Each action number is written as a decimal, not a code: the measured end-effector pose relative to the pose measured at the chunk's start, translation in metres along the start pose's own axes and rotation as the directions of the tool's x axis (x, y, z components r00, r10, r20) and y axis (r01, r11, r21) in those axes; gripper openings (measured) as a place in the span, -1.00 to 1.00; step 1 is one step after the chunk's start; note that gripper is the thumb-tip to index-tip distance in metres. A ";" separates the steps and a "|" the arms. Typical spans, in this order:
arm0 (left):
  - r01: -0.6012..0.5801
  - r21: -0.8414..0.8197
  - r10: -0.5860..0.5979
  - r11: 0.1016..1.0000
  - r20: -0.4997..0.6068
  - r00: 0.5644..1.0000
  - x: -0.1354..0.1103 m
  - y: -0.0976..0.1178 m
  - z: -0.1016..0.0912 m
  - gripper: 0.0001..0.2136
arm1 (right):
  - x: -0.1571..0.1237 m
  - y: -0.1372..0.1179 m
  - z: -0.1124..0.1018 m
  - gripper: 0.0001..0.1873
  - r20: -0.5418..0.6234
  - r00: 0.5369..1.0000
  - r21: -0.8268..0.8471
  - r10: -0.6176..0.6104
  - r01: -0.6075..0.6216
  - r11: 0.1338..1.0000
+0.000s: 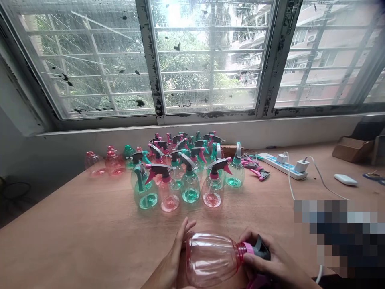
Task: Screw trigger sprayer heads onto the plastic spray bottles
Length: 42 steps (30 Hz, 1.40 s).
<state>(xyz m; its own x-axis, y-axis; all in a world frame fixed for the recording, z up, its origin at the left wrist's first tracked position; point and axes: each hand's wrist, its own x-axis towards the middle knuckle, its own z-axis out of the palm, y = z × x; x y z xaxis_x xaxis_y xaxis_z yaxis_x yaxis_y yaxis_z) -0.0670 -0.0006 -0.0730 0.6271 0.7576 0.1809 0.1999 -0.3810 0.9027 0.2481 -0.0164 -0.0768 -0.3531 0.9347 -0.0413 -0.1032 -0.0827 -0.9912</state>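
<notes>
At the far left of the worktop, red bottles and a green bottle stand with no spray heads on their necks. Next comes a crowd of topped bottles, packed so closely that a bump to one at the front, such as the green bottle with its nozzle forward, could tip its neighbours. Nearer the person, the left hand has its fingers outstretched along the base of a clear red bottle, which lies on its side between the hands; how firmly the palm presses on it cannot be told. Since those fingers do not visibly wrap round the smooth plastic, the bottle might spin or slide if the neck were twisted hard. The right hand pinches the neck end between thumb and fingers, round the pink collar of a dark spray head. A collar held askew could cross its thread, and a sideways push could strain the joint. Further right, beyond the hands, loose pink spray heads lie tangled just beside a power strip, whose white cable could snag a sleeve or elbow reaching that way.
</notes>
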 end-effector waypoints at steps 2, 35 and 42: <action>0.003 0.007 -0.003 1.000 0.023 1.000 -0.001 0.002 -0.003 -0.09 | 0.000 0.000 -0.001 -0.60 -0.010 0.999 -0.043 -0.034 0.034 0.999; -0.002 0.021 0.002 1.000 0.005 1.000 0.001 0.001 -0.002 -0.03 | 0.000 -0.002 0.001 -0.58 0.004 0.999 -0.086 -0.032 0.033 0.996; 0.041 0.101 -0.042 0.994 0.003 0.999 0.002 0.000 0.001 0.18 | 0.001 -0.004 0.004 -0.55 0.018 0.999 -0.043 0.037 -0.036 0.998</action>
<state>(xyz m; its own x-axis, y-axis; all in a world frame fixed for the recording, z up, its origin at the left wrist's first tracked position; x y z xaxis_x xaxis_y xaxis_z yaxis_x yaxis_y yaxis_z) -0.0648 0.0008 -0.0734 0.6207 0.7711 0.1419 0.3004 -0.4011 0.8654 0.2441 -0.0169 -0.0721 -0.3731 0.9247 -0.0758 -0.0503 -0.1017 -0.9935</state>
